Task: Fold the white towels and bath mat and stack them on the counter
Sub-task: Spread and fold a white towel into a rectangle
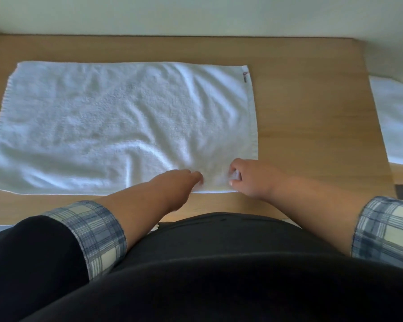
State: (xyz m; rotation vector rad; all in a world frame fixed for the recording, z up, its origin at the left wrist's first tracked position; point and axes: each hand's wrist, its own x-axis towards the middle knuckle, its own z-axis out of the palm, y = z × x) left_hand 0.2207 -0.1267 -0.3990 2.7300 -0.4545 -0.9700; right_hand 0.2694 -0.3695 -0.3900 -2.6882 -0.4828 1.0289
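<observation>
Both grips are on the soft-looking, floppy towel (116, 117): right grip (245, 178) pinches its edge, left grip (183, 182) presses flat just beside it.

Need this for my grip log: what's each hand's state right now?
Left hand: at the near edge of the white towel; grip cannot be told.
Right hand: closed, pinching the same edge.
</observation>
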